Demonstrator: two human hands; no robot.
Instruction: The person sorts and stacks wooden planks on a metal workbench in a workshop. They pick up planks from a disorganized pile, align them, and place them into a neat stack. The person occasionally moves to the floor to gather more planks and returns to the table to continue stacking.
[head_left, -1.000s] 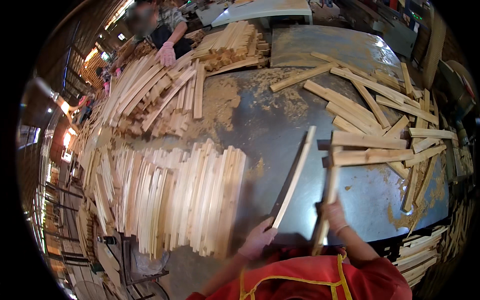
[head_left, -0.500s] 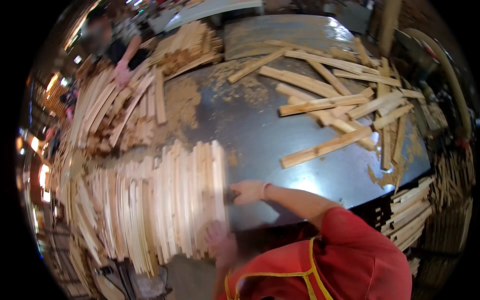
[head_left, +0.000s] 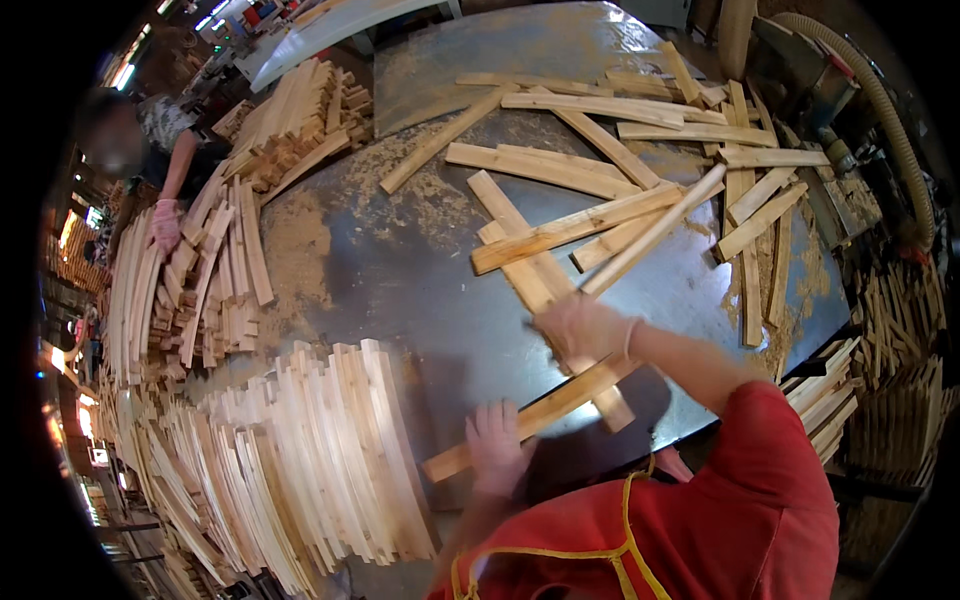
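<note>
My left hand [head_left: 497, 445] is closed over a wooden slat [head_left: 560, 405] lying slantwise across the table's near edge. Farther right and forward, my right hand [head_left: 580, 325], slightly blurred, closes at the near end of a long slat [head_left: 655, 230] that points away to the right. Its fingertips are partly hidden. Beneath this hand another slat [head_left: 535, 275] runs crosswise toward me. Beside my left hand, a row of pale slats [head_left: 345, 450] lies side by side on the left. More loose slats [head_left: 545, 170] lie crossed over one another beyond my right hand.
A metal table [head_left: 420, 240] carries patches of sawdust [head_left: 300, 250]. At the far left, a person's gloved hand [head_left: 165, 225] touches a pile of slats [head_left: 200, 280]. Another stack [head_left: 295, 120] stands behind it. A ribbed hose [head_left: 890, 110] curves down on the right, above more stacked wood [head_left: 830, 395].
Both hands have left the pale row and moved right, onto the loose slats. Some slats have shifted toward me, and one now lies under my left hand. The view has turned somewhat.
</note>
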